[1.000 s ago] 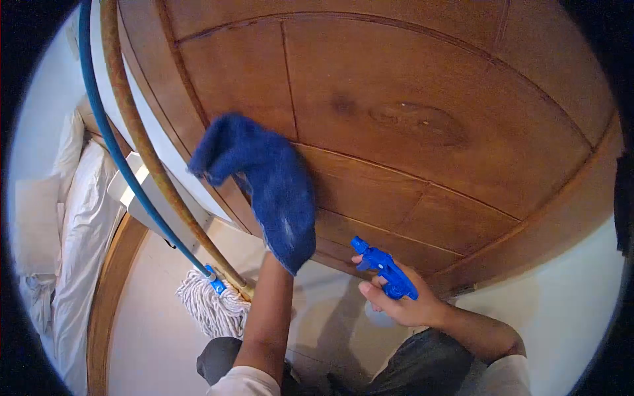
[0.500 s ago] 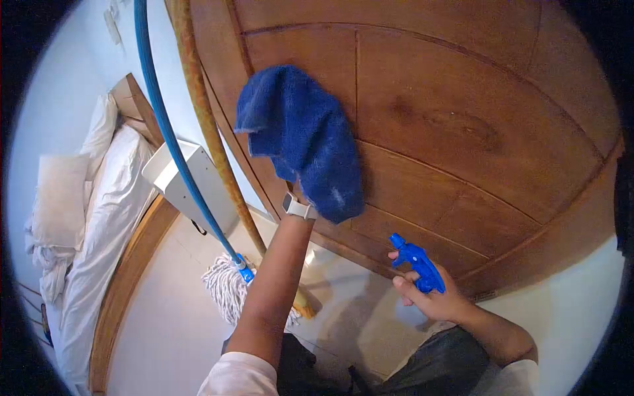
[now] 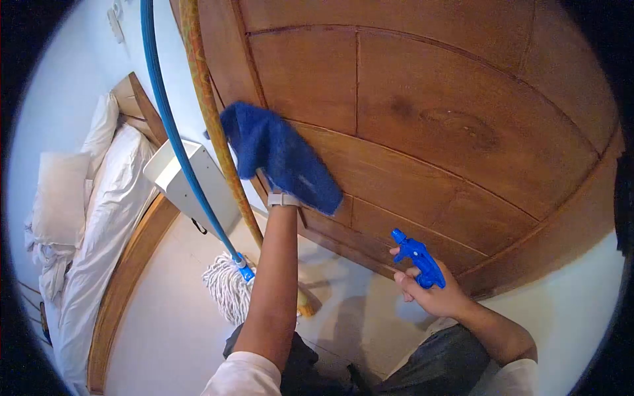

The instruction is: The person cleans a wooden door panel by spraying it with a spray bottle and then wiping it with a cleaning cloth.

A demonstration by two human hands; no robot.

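Note:
A blue cloth (image 3: pixel 281 155) lies against the lower left part of a brown wooden panelled surface (image 3: pixel 422 99). My left hand (image 3: pixel 263 181) holds the cloth, which drapes over it and hides its fingers; a pale watch (image 3: pixel 282 199) is on that wrist. Lower right, my right hand (image 3: pixel 441 295) is closed around a blue trigger sprayer (image 3: pixel 421 261), its nozzle pointing up and left. Whatever lies below the sprayer head is hidden by the hand.
Left of my left arm stand a mop (image 3: pixel 228 284) with a blue handle (image 3: pixel 173 132) and a second, yellow-brown pole (image 3: pixel 214 125). Behind them is a white box-like unit (image 3: pixel 198 181). A bed (image 3: pixel 112 191) with white bedding stands at far left.
My left hand has slid the blue cloth down and to the left across the wood. My right hand with the sprayer has hardly moved.

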